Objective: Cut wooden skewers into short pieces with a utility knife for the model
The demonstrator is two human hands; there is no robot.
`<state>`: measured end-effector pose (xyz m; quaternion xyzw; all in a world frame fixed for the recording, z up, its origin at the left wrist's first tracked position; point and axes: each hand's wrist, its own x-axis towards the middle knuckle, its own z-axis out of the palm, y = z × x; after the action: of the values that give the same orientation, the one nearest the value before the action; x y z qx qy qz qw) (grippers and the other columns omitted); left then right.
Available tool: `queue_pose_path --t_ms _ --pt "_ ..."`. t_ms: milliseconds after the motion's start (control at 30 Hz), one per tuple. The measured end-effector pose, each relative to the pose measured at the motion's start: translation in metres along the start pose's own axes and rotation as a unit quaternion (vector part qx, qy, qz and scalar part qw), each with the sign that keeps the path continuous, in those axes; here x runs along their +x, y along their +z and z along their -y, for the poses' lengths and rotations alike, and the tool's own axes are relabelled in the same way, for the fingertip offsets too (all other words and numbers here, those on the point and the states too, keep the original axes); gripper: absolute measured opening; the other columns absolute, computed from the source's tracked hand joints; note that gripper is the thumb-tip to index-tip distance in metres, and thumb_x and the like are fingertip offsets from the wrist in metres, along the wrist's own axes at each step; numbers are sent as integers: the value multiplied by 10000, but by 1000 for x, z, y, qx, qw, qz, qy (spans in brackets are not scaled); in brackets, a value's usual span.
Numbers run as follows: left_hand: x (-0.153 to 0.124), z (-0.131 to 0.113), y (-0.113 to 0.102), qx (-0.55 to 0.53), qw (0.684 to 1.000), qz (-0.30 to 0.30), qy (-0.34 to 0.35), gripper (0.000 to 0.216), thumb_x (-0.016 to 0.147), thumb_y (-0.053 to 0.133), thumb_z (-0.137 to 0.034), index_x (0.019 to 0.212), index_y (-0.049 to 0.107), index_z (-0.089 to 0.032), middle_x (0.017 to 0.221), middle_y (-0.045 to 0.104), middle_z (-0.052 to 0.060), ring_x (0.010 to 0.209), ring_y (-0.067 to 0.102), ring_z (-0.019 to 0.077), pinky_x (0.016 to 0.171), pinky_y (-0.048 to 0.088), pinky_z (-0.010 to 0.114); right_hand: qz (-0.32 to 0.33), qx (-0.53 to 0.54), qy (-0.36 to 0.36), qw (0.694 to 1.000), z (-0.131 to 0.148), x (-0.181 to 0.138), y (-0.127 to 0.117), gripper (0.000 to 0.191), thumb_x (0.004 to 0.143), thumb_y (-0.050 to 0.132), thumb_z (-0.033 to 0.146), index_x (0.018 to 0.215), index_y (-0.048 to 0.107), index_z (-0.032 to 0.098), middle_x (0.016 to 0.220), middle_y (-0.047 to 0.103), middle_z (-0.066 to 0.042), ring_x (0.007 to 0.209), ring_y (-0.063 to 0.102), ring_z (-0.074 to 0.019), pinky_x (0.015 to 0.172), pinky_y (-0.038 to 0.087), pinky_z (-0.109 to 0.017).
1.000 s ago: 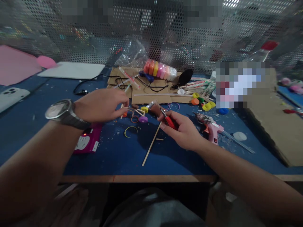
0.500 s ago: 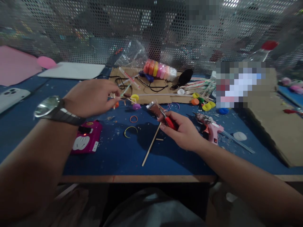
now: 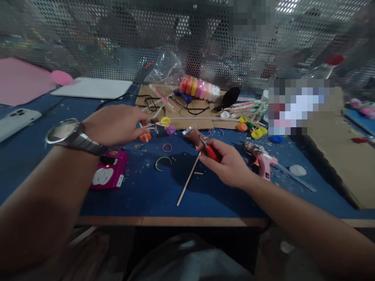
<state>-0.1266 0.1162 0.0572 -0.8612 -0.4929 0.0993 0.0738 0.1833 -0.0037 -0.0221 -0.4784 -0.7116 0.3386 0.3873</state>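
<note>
My left hand (image 3: 123,124), a watch on its wrist, reaches across the table with thumb and fingertips around a small frame of thin wooden sticks (image 3: 151,126). An orange cap (image 3: 145,137) is just below those fingertips, and a purple cap (image 3: 170,130) and a yellow cap (image 3: 165,120) are to the right. My right hand (image 3: 224,160) is closed around small red-handled pliers (image 3: 211,152), metal tip pointing up and left. A wooden stick (image 3: 188,180) slants down from near the right fingertips; whether they touch it, I cannot tell. A short stick piece (image 3: 198,173) lies beside it.
A magenta box with a lit red light (image 3: 111,171) sits below my left wrist. Right of my right hand lies a pink glue gun (image 3: 265,162). Cardboard (image 3: 202,124), bagged coloured clay (image 3: 199,88) and bundled sticks (image 3: 249,107) are behind. A phone (image 3: 17,123) lies far left.
My left hand has drawn slightly back and down, so more of the stick frame and the orange cap shows. My right hand keeps the pliers in nearly the same place.
</note>
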Motion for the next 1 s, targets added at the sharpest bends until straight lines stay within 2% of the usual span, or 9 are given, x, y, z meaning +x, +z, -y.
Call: queue_pose_path --t_ms 100,233,467,600,733,867,1000 --pt "-2 -3 -2 -2 1000 11 12 352 1048 527 -466 1100 765 -211 1107 786 107 941 710 281 783 464 346 0 0 -1 1000 0 0 0 177 960 708 311 1101 725 206 976 773 -32 819 668 -186 773 514 -307" --pt "-5 -5 -6 -8 999 22 32 385 1069 515 -490 1219 745 -220 1177 801 96 967 716 250 805 473 314 2 0 1 1000 1 1 0 172 958 710 308 1098 722 209 976 770 -30 818 667 -186 773 514 -306" --pt "-5 -1 -7 -12 999 33 4 356 1022 584 -544 1105 773 -253 1093 810 91 889 745 280 795 506 347 6 3 6 1000 2 0 0 179 956 711 318 1101 714 212 994 778 -37 830 678 -193 777 523 -313" --pt "-5 -2 -11 -20 999 35 1 364 1033 563 -540 1095 778 -253 1074 810 81 871 738 260 771 490 331 4 4 7 1000 2 0 0 185 956 711 321 1101 715 208 991 777 -39 832 677 -192 783 526 -314" --pt "-5 -3 -12 0 1000 25 -12 412 1047 541 -576 1028 793 -250 942 792 62 823 721 243 768 489 320 2 6 8 1000 1 1 0 199 950 718 329 1099 716 196 1002 779 -48 853 682 -197 802 532 -319" --pt "-5 -1 -12 8 998 5 -57 395 1040 587 -579 1178 790 -269 979 802 78 853 727 267 768 502 342 2 10 12 1000 0 1 1 194 950 719 319 1104 726 202 989 777 -42 847 684 -195 809 538 -324" --pt "-4 2 -9 -8 999 -6 -51 455 1024 623 -570 1320 748 -248 1058 816 107 942 746 294 814 517 363 0 18 18 1000 0 0 1 174 953 727 314 1097 732 217 986 775 -38 851 683 -197 804 543 -327"
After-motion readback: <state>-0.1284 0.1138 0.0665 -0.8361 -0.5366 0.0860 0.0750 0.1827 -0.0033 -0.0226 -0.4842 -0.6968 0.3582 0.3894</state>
